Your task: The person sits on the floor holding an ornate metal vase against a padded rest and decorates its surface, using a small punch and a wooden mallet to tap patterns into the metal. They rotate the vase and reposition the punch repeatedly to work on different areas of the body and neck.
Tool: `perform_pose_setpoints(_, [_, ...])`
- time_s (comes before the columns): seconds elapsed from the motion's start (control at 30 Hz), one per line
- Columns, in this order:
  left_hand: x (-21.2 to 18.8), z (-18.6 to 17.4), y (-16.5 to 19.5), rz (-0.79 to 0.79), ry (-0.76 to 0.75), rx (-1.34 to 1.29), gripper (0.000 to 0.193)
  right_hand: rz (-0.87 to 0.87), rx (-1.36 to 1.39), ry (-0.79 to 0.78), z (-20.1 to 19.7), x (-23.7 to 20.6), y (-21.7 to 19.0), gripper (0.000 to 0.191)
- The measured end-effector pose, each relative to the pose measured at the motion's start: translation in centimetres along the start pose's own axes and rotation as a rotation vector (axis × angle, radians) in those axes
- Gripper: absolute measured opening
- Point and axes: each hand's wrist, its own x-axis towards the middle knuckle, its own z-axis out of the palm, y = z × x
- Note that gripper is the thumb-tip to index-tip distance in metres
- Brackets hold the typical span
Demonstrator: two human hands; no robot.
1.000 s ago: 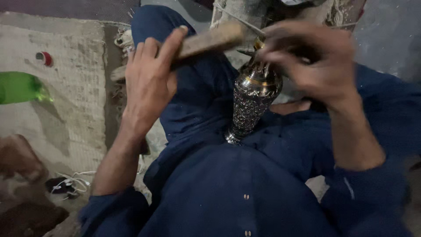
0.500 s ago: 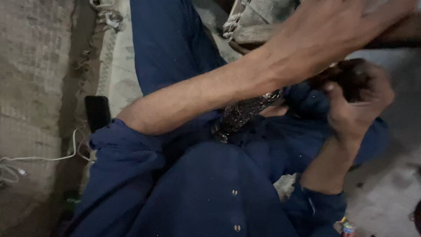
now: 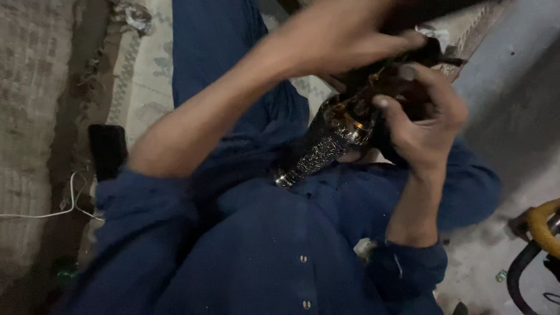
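Observation:
An engraved silver-coloured metal vase point(image 3: 326, 146) lies tilted across my lap, its foot against my blue shirt and its dark upper end pointing up and right. My right hand point(image 3: 426, 125) is wrapped around that upper end, fingers curled over it. My left hand point(image 3: 344, 35) reaches across from the left and sits blurred just above the vase's top, next to a dark shape at the frame's upper edge. Whether it grips anything is unclear.
A black phone point(image 3: 108, 150) lies on the woven mat point(image 3: 35, 87) to my left, with a thin white cable point(image 3: 64, 204) nearby. Grey concrete floor point(image 3: 513, 76) is on the right. A yellow and black hose-like ring point(image 3: 539, 227) sits at the right edge.
My left hand, which held a wooden block to the left of the vase, has swung across to the vase's top. The vase has tipped to the right. The view has shifted.

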Motion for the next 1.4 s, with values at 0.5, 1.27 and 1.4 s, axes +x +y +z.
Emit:
perform_pose_setpoints(0.5, [-11.7, -9.8, 4.6, -0.552, -0.175, -0.056, 0.085, -0.055, 0.004, -0.019, 1.7, 3.2, -2.5, 0.032])
perform_pose_setpoints(1.27, [-9.7, -9.5, 3.2, -0.027, 0.057, 0.769, 0.068, 0.001, -0.065, -0.009, 1.3, 3.4, -1.6, 0.036])
perform_pose_setpoints(1.4, [-10.1, -9.2, 2.5, -0.093, 0.004, 0.501, 0.072, -0.023, -0.076, -0.02, 0.9, 3.3, -1.7, 0.039])
